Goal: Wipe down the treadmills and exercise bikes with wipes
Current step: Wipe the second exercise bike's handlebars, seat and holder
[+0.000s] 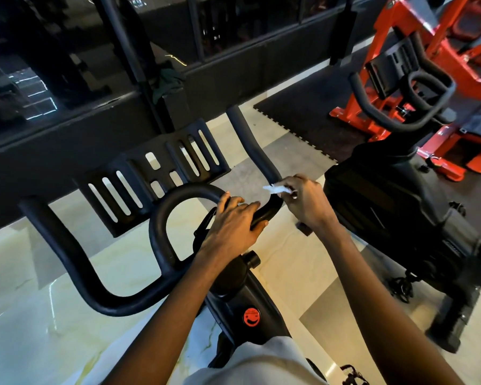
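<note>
Nearest, a red sticker (251, 315) sits on the frame of the exercise bike (233, 290). Above it, the left hand (233, 220) grips the black handlebar (67, 245), fingers curled over the bar beside its centre loop. Just right of it, the right hand (306, 198) pinches a crumpled white wipe (275, 188) against the bar's right arm. Beyond the hands is a slotted tray (139, 173). Further right stand a second bike (395, 204), a black mat (303, 115) and a red machine (456, 51).
</note>
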Action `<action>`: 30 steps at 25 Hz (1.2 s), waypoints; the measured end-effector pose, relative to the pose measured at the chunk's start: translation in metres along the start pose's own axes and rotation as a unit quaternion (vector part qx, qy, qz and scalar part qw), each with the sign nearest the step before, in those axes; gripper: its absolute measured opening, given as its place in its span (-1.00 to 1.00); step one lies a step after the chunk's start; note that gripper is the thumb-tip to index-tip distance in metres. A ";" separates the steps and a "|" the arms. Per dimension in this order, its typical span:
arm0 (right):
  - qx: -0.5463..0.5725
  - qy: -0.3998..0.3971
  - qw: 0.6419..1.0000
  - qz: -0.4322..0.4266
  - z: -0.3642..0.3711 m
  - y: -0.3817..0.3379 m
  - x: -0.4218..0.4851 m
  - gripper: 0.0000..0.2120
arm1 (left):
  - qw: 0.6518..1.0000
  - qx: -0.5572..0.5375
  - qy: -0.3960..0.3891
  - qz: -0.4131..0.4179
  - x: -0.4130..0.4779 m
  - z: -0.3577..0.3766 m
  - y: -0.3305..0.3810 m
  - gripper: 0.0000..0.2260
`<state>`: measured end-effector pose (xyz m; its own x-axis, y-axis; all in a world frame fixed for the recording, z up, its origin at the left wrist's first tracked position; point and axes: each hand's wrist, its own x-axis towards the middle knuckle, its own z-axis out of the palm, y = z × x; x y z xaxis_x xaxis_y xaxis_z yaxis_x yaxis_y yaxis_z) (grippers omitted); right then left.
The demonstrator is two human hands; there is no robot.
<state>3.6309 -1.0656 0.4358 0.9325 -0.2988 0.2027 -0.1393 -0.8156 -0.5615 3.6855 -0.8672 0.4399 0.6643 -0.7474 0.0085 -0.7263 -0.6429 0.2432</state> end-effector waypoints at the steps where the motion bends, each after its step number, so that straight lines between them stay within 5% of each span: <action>1: -0.015 -0.014 1.000 -0.001 -0.002 0.000 0.002 -0.78 | 1.000 -0.012 0.006 -0.008 -0.001 -0.004 -0.004 -0.49; 15: -0.030 0.023 0.999 -0.007 0.011 -0.006 0.051 -0.77 | 0.992 0.064 0.111 -0.023 0.010 -0.009 -0.051 -0.49; 23: -0.010 0.069 0.996 -0.055 0.022 -0.029 0.091 -0.74 | 0.980 0.044 0.155 -0.120 0.019 -0.010 -0.050 -0.46; 30: -0.010 0.033 0.996 -0.077 0.010 -0.020 0.101 -0.77 | 0.976 0.069 0.155 -0.136 0.020 -0.010 -0.047 -0.47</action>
<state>3.7313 -1.0742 0.4593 0.9199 -0.1997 0.3376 -0.0028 -0.8640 -0.5035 3.7347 -0.8498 0.4385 0.8416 -0.4738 0.2594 -0.5188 -0.8426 0.1442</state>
